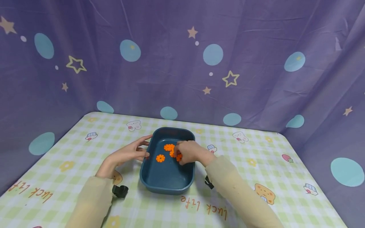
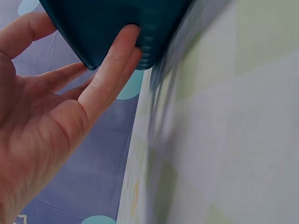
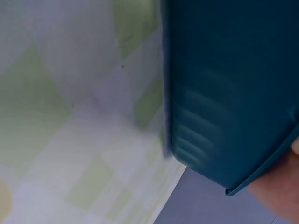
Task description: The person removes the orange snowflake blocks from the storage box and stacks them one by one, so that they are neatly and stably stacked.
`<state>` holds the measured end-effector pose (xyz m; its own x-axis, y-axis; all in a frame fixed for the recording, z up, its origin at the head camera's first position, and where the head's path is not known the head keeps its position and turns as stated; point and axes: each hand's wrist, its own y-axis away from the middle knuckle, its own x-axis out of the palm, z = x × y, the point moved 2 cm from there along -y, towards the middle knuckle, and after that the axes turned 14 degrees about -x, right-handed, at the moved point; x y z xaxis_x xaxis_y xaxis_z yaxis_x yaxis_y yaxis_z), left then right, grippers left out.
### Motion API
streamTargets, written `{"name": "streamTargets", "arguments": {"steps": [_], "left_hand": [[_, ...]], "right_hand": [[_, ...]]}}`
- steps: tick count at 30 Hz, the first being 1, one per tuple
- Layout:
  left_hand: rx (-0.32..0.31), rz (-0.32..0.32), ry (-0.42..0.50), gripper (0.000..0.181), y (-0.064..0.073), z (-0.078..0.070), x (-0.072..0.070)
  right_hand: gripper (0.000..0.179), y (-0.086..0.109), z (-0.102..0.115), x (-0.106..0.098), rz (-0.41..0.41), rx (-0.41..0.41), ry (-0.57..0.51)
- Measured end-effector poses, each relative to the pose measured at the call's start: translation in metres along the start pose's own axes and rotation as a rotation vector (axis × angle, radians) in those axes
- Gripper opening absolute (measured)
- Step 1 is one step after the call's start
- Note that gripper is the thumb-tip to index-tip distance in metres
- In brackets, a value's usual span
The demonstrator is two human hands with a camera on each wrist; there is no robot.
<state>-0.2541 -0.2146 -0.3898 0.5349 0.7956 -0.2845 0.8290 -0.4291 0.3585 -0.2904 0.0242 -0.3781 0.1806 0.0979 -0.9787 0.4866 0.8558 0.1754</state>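
Note:
A dark blue plastic bin (image 1: 168, 179) stands on the table with several orange notched, flower-like discs (image 1: 160, 158) inside. My left hand (image 1: 128, 153) holds the bin's left side, thumb over the rim. From the left wrist view, two fingers (image 2: 110, 74) press against the bin's outer wall (image 2: 107, 14). My right hand (image 1: 188, 152) reaches over the right rim, knuckles up, with an orange disc (image 1: 179, 157) between its thumb and curled fingers; the fingertips partly cover the neighbouring discs. The right wrist view mostly shows the bin's outer wall (image 3: 224, 102), with the hand (image 3: 278, 186) cut off at the edge.
A green-and-white checked tablecloth (image 1: 285, 171) with printed cartoons covers the table. Behind it hangs a purple curtain (image 1: 171, 82) with stars and blue ovals. Black wrist devices (image 1: 120, 191) sit by the sleeves.

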Motion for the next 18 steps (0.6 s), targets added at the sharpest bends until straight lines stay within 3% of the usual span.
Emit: {"name": "streamTargets", "arguments": {"steps": [12,18], "left_hand": [[0.002,-0.001,0.0,0.076,0.0,0.001,0.0],[-0.003,0.001,-0.001,0.076,0.0,0.001,0.0]], "right_hand": [[0.026,0.008,-0.003,-0.002,-0.145,-0.087,-0.039],[0.025,0.016,-0.004,-0.005,-0.213,-0.111,-0.115]]}}
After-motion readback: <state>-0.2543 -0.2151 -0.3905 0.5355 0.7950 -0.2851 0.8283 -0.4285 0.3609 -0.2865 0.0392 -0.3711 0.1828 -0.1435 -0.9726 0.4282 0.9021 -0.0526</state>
